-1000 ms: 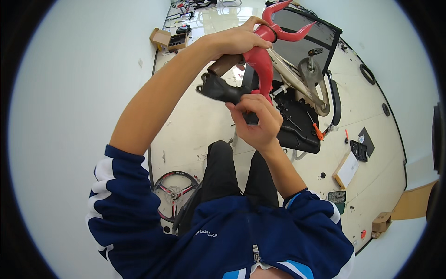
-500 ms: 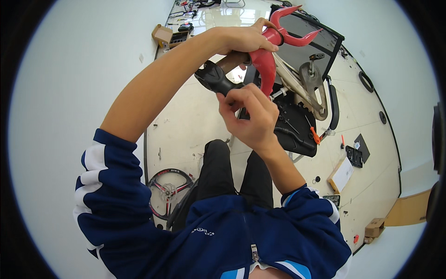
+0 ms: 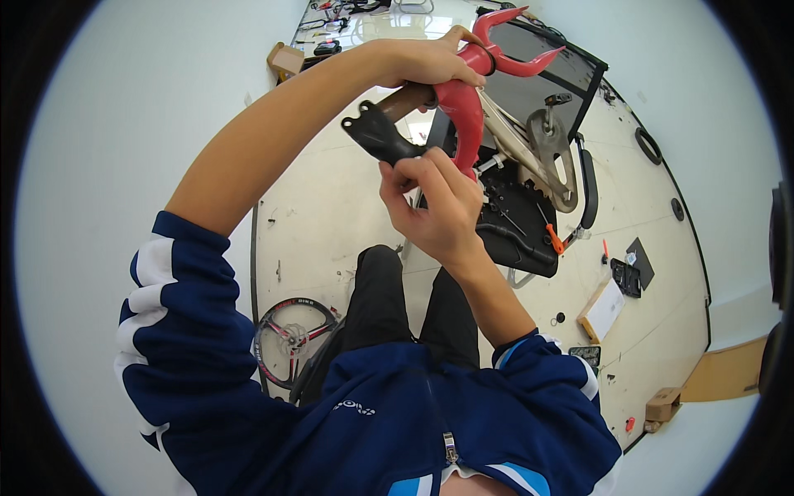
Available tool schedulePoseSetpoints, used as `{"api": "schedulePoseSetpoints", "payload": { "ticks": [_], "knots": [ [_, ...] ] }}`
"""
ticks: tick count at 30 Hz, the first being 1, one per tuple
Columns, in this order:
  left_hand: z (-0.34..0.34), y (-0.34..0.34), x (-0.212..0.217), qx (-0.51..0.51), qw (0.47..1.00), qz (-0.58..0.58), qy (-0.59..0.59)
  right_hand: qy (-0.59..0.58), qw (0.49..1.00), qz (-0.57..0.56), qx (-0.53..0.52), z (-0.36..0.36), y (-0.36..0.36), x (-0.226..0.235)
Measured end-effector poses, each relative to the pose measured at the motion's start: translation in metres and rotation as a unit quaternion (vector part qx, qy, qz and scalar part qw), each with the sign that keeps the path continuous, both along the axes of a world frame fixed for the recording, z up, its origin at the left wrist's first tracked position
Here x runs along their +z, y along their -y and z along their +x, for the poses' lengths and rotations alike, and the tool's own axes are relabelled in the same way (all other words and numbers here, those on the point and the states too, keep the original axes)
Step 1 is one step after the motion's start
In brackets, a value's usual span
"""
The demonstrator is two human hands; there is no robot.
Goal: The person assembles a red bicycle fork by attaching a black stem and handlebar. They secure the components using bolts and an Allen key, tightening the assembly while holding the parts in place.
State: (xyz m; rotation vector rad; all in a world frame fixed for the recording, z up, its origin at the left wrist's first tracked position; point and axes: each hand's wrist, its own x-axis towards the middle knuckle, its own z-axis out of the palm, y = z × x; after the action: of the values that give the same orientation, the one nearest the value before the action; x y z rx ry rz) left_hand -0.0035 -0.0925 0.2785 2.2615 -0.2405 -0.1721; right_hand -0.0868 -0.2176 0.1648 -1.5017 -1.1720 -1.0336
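Observation:
My left hand [image 3: 438, 62] is wrapped over a glossy red bicycle frame part [image 3: 461, 112], which has a forked, pointed end at the far side. Under that forearm, a brownish tube [image 3: 405, 102] runs out from the red part. A black handlebar stem [image 3: 379, 135] sits at the tube's end, its two-holed clamp face turned to the left. My right hand [image 3: 438, 202] is curled at the stem's near end, thumb and fingers pinched together. What lies between those fingers is too small or hidden to tell.
A beige bicycle frame with a crank [image 3: 550, 145] stands right of the red part. Below it, a black seat-like surface [image 3: 521, 240] bears tools, with an orange-handled screwdriver [image 3: 552, 238]. A spoked wheel [image 3: 289, 343] lies left of my legs. An open tool case [image 3: 626, 278] lies right.
The red part, stem and both hands have shifted slightly left in view. The stem's clamp face shows more plainly. Both hands keep their places on the parts.

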Motion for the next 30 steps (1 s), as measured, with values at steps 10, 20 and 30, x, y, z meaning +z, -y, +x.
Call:
{"api": "schedulePoseSetpoints", "payload": {
  "ticks": [10, 20, 30],
  "knots": [
    [-0.001, -0.006, -0.001, -0.015, 0.995, 0.069, 0.065, -0.284, 0.946, -0.042, 0.152, 0.018, 0.053, 0.010],
    [-0.032, 0.002, -0.006, 0.104, 0.945, 0.190, 0.245, -0.296, 0.940, -0.164, 0.054, 0.144, 0.076, 0.041],
    [-0.121, 0.005, -0.068, 0.229, 0.896, 0.004, 0.380, -0.290, 0.940, -0.164, 0.072, 0.118, 0.069, 0.046]
  ]
}}
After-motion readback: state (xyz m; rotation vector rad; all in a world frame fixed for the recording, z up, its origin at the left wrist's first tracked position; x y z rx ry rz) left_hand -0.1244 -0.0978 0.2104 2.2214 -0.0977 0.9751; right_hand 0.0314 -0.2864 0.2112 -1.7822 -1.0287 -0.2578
